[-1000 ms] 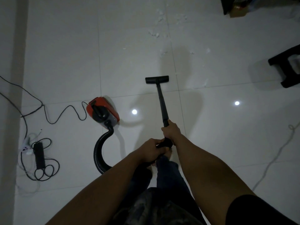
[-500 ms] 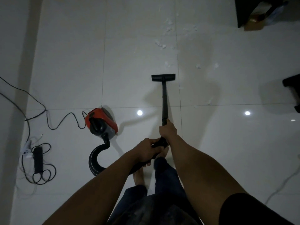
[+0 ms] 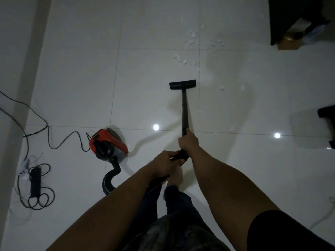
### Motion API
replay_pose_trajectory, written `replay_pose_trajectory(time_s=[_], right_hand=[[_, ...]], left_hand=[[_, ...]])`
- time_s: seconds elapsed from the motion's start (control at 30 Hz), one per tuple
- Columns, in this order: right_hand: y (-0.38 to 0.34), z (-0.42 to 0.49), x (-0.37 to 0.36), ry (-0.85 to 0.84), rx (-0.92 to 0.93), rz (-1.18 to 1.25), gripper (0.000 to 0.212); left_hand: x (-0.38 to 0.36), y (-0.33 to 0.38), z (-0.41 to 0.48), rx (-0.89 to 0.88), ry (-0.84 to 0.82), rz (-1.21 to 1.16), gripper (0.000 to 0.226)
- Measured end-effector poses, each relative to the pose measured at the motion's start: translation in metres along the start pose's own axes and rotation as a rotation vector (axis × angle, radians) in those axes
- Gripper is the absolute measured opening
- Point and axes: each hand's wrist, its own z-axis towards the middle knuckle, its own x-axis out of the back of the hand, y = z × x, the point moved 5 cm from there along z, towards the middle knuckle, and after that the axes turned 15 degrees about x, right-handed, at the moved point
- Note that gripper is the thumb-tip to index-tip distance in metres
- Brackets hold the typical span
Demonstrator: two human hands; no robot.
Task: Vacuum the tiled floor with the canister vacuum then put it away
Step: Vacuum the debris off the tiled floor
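A red and black canister vacuum [image 3: 108, 144] sits on the white tiled floor [image 3: 76, 84] to my left. Its black hose [image 3: 109, 180] curls back toward me. Both hands hold the black wand [image 3: 184, 109]: my right hand [image 3: 188, 142] grips it higher up, my left hand [image 3: 165, 164] grips the handle end just behind. The flat floor nozzle [image 3: 182, 84] rests on the tile ahead. White scraps of debris [image 3: 190, 42] lie scattered beyond the nozzle and to its right.
A power strip [image 3: 35, 182] with coiled black cords lies at the left near the wall [image 3: 21, 69]. Dark furniture and a cardboard box [image 3: 290, 43] stand at the top right. A black stool [image 3: 328, 115] is at the right edge. A white cord [image 3: 326, 212] trails at lower right.
The nozzle has moved forward and slightly right along the floor toward the debris. The view has shifted forward, and the canister has turned a little behind me.
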Motion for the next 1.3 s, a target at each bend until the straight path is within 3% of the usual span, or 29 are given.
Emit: replay_pose_trajectory(time_s=[0.17, 0.43, 0.8, 1.3], right_hand=[[-0.026, 0.026, 0.014, -0.010, 0.025, -0.044, 0.069], [-0.089, 0.098, 0.020, 0.056, 0.016, -0.074, 0.075], [-0.184, 0.190, 0.033, 0.098, -0.034, -0.077, 0.073], [-0.256, 0.278, 0.045, 0.118, -0.041, 0.003, 0.070]], left_hand=[[0.021, 0.022, 0.021, 0.017, -0.033, -0.044, 0.043], [0.097, 0.062, 0.068, 0.081, -0.058, -0.102, 0.075], [0.213, 0.125, 0.107, 0.092, -0.110, -0.072, 0.054], [0.306, 0.194, 0.135, 0.066, -0.091, -0.075, 0.040]])
